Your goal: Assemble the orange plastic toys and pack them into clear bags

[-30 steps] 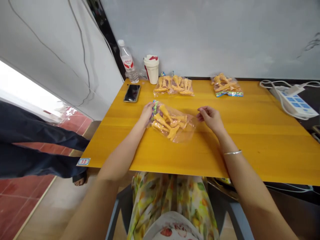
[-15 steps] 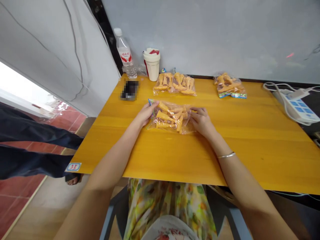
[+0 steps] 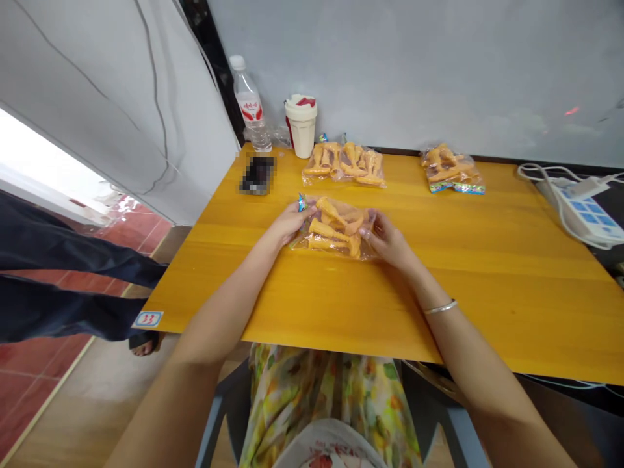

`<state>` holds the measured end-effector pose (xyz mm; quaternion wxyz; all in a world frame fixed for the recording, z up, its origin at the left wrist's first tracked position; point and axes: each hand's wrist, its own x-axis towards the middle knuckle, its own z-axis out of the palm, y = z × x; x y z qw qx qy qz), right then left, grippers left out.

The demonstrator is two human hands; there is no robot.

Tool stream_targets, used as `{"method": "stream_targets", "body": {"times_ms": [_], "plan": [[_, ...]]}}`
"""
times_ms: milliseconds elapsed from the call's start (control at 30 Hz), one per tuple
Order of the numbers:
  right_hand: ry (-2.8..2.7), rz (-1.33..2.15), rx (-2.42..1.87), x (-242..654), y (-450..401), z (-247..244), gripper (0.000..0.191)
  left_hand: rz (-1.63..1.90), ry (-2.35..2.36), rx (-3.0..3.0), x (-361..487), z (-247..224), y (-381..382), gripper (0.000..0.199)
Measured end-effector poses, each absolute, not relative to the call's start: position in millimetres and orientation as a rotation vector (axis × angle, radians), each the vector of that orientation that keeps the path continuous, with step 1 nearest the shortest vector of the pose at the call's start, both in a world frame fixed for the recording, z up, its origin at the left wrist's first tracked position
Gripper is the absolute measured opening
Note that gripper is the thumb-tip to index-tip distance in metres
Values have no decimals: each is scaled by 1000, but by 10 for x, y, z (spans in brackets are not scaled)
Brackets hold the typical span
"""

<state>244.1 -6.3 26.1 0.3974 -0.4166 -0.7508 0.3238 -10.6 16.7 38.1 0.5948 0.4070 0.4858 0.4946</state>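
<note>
seated person, head-worn view, looking down at a yellow wooden table [image 3: 492, 292]. both forearms reach forward from the near table edge and angle inward, wrists low. left hand [image 3: 290, 224]: palm down, fingers curled onto the left edge of a clear plastic bag [image 3: 336, 229] of orange foot-shaped pieces, beside its small colourful tab [image 3: 302, 203]. right hand [image 3: 391, 246]: turned inward, fingers bent onto the bag's right edge; how firmly either hand grips cannot be told. a metal bangle [image 3: 441, 307] circles the right wrist. the bag lies flat mid-table, between the hands. two similar bags [image 3: 344, 165] [image 3: 452, 170] lie near the far edge, by a plastic water bottle [image 3: 251, 107], a lidded cup [image 3: 301, 127] and a blurred phone [image 3: 257, 175]. a power strip [image 3: 582, 218] lies at far right; a person's dark trouser legs [image 3: 63, 273] stand at left.
</note>
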Motion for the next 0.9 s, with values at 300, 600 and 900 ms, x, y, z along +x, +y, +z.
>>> {"method": "stream_targets", "body": {"times_ms": [300, 600, 900], "plan": [[-1819, 1076, -1102, 2546, -15, 298, 62, 1153, 1139, 835, -46, 416, 140, 19], [-1903, 815, -1027, 2457, -96, 276, 55, 1172, 1168, 767, 98, 420, 101, 7], [-1966, 577, -1092, 2433, -158, 277, 32, 1290, 1170, 724, 153, 393, 106, 14]]}}
